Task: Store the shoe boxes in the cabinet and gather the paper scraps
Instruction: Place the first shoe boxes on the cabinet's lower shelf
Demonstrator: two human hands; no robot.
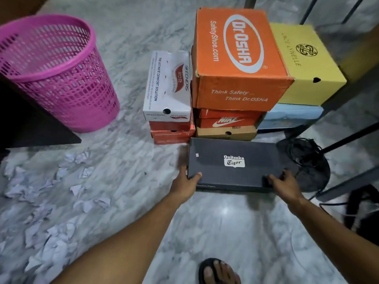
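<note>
Both hands, left (185, 184) and right (284, 184), outstretched, fingers curled, gripping.

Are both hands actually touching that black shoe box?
Touching. The head view shows the left hand gripping the black shoe box's near-left corner, and the right hand gripping its near-right edge.
</note>
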